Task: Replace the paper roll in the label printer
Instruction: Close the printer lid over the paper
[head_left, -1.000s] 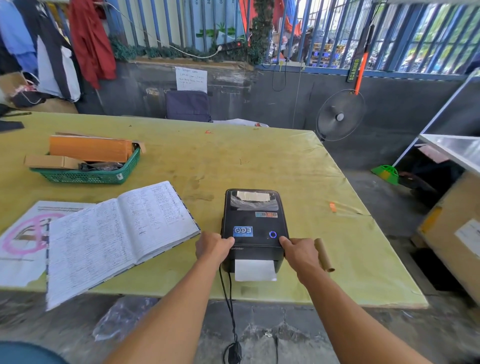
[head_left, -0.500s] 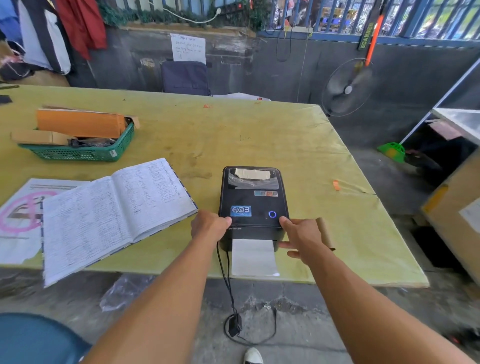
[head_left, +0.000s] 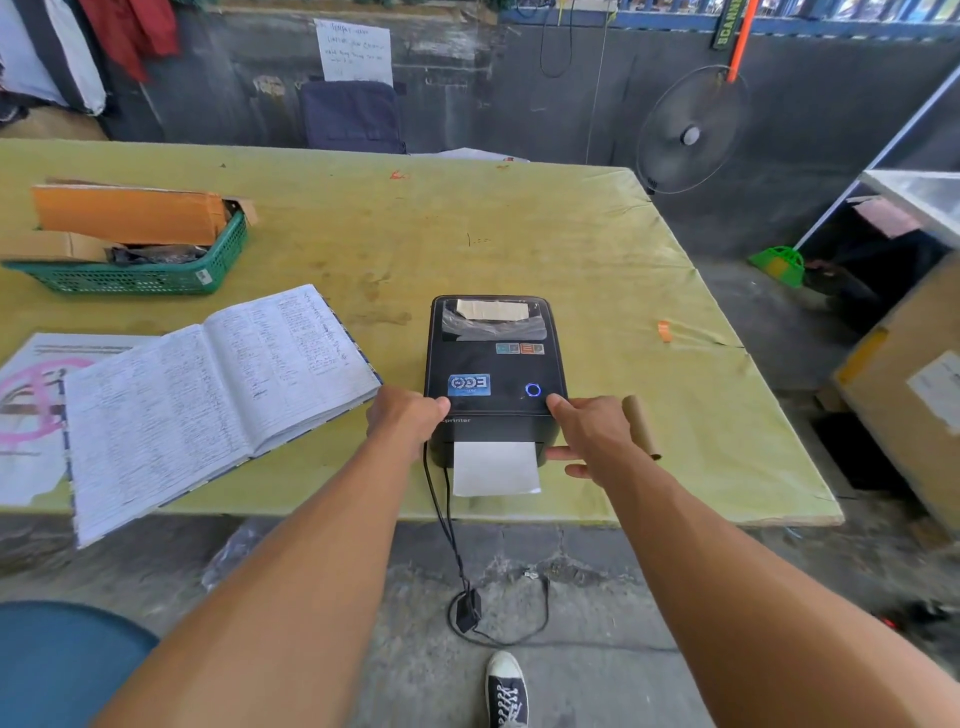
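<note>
The black label printer (head_left: 493, 364) sits near the table's front edge with its lid down and a blue ring light lit. A white strip of label paper (head_left: 496, 467) sticks out of its front slot. My left hand (head_left: 405, 421) grips the front left corner, thumb on top. At the front right corner my right hand (head_left: 587, 436) has its thumb on the top edge and its fingers spread against the front face. A bare brown cardboard core (head_left: 641, 426) lies on the table just right of that hand.
An open handwritten ledger (head_left: 208, 395) lies left of the printer, over a printed sheet. Further back left, a green basket (head_left: 135, 275) holds cardboard boxes. The printer's black cable (head_left: 457, 571) hangs to the floor. Beyond the table's right edge are a standing fan (head_left: 691, 130) and a cardboard box (head_left: 909, 395).
Both hands have stayed at the printer's front corners. My right fingers have spread down onto the front face. The paper strip shows further out than a second ago.
</note>
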